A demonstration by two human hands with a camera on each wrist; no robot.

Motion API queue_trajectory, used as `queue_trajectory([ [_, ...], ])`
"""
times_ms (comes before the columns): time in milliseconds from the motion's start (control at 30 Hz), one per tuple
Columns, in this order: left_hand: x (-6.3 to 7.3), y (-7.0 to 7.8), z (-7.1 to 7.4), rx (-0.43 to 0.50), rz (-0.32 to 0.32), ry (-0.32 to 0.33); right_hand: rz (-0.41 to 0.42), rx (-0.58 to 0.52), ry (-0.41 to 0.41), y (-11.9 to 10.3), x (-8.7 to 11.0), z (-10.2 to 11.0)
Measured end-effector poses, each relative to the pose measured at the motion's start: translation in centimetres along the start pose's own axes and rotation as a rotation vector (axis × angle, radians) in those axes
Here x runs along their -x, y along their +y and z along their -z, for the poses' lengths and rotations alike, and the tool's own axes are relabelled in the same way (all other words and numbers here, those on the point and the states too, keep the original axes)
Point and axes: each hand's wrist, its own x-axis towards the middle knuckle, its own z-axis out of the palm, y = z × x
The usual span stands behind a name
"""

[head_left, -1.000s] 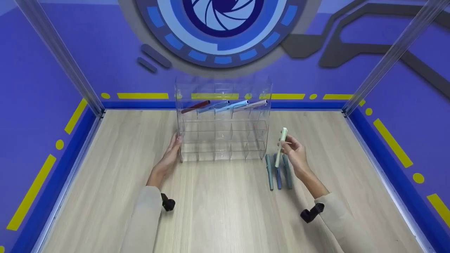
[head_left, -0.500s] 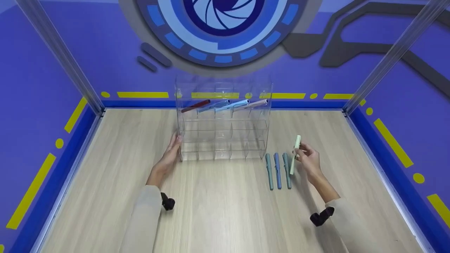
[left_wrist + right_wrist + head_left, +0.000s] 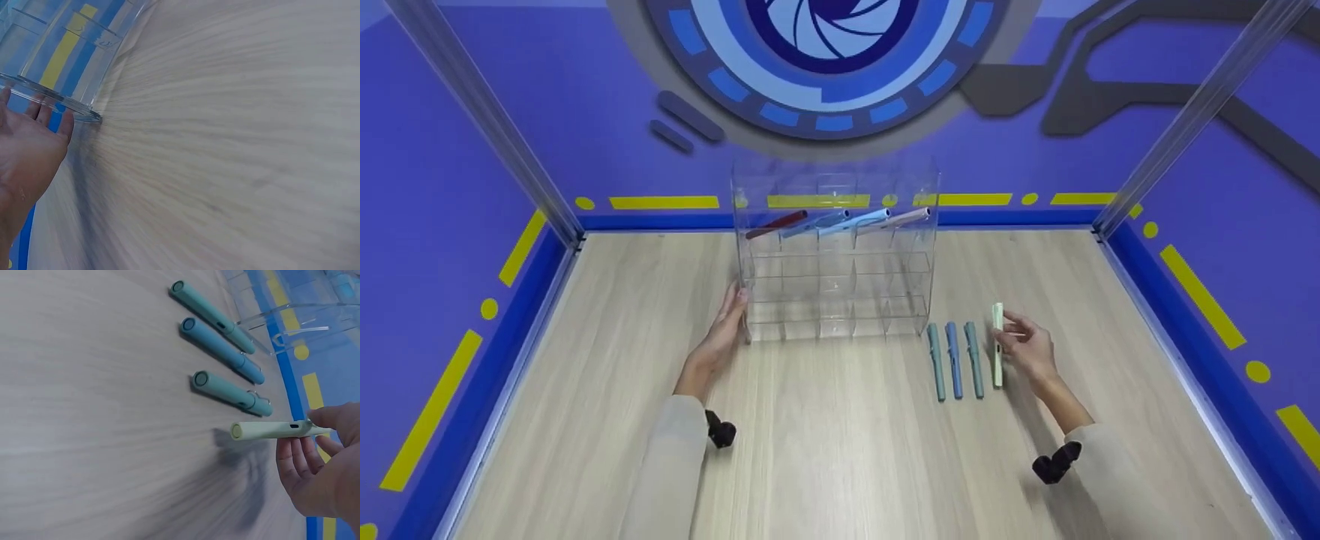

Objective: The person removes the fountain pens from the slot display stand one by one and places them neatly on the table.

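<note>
My right hand [image 3: 1030,351] pinches a pale green pen [image 3: 261,430] between thumb and fingers, just above the table as its shadow shows. To its left, two teal pens [image 3: 936,361] [image 3: 230,394] with a blue pen [image 3: 955,360] between them lie in a row, roughly parallel. My left hand [image 3: 721,326] rests against the left side of a clear plastic pen rack [image 3: 836,336]; in the left wrist view its fingers [image 3: 66,125] lie fairly straight along the rack's wall. On an upper tier of the rack lean a dark red pen [image 3: 777,224], two blue pens [image 3: 855,223] and a pale pink pen [image 3: 911,218].
The wooden table [image 3: 825,450] spreads in front of the rack. Blue printed panels [image 3: 607,112] wall in the back and both sides, joined by metal corner posts [image 3: 1200,112]. Lower tiers of the rack show transparent dividers.
My right hand has moved right and toward me with the pale green pen, from above the row to its right side, and the pen has come more upright in view. The left hand stays put.
</note>
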Motion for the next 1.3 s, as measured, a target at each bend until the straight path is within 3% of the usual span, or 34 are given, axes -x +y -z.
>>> queue_trajectory([
  [400, -0.2, -0.4, 0.0, 0.017, 0.004, -0.004, 0.078, 0.13, -0.026, 1.8, 0.1, 0.1],
  [933, 0.0, 0.2, 0.0, 0.029, 0.001, -0.009, 0.183, 0.342, -0.038, 1.3, -0.2, -0.7],
  [1300, -0.1, -0.1, 0.0, 0.019, 0.007, 0.02, 0.198, 0.312, -0.041, 1.2, 0.1, -0.4],
])
